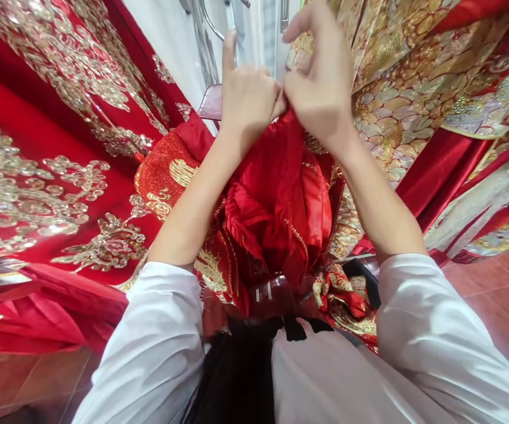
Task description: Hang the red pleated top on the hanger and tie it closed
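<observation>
A red garment [276, 194] hangs in front of me, its cloth gathered at the top and beaded trim running down it. My left hand [250, 97] is closed at the garment's upper edge, thumb pointing up. Right beside it, my right hand [319, 88] has its fingers curled and pinches the top of the red cloth. The two hands almost touch; their exact grip is partly hidden. A flat reddish-brown piece [211, 103], possibly a hanger end, sticks out left of my left hand. Gold-embroidered glittery red fabric [166, 176] lies along the garment's left side.
Red cloth with silver-gold beadwork [33, 194] hangs on the left. Gold sequined garments [400, 112] hang close on the right. Chrome rack parts [208, 47] stand beyond my hands. Below, a patterned red-and-gold cloth bundle [347, 300] sits by a dark container, above a red tiled floor [497, 294].
</observation>
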Demonstrator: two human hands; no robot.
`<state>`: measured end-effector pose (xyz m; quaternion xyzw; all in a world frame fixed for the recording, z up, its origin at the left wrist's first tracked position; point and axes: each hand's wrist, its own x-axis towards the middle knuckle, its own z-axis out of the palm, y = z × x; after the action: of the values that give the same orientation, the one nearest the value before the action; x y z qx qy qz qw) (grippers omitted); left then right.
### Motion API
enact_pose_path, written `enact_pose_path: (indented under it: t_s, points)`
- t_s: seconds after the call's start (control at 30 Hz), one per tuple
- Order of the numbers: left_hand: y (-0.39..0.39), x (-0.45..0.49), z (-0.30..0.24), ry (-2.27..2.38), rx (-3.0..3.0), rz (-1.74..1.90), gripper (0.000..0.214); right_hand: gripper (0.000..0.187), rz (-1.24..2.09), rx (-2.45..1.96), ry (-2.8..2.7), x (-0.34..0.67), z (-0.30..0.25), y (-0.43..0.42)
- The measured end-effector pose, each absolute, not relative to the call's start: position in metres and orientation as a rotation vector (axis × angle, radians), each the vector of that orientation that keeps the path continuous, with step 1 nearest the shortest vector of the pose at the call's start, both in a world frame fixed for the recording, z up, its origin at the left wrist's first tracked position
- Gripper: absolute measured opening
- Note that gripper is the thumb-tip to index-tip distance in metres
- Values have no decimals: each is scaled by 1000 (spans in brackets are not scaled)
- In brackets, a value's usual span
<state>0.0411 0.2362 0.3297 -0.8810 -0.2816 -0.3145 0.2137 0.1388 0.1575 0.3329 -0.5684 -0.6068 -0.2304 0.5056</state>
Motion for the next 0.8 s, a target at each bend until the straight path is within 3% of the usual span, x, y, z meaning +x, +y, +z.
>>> enact_pose_path:
  t_s: [0.1, 0.27, 0.4, 0.57, 0.7, 0.8]
  points:
    - [241, 41, 328, -775, -2418, -856, 43, 29, -561, -1437, -1599, 123, 309, 158]
    - [223, -6, 324, -416, -2690, -989, 39, 46, -555, -1390, -1664, 152, 270, 130]
    - [209, -73, 302, -849, -2506, -1170, 43, 44, -660, -1367, -1501, 210, 258, 113]
    - [231, -118, 275, -1440, -2350, -985, 39, 51, -290, -1277, -1640, 246, 243, 133]
    - [260, -126, 277, -1311, -2528, -1059, 43, 66, -65, -1198, -1480, 251, 235, 154]
    - [281, -133, 285, -1237, -2976, -1099, 52, 65, 251, -1184, -1423, 260, 236, 164]
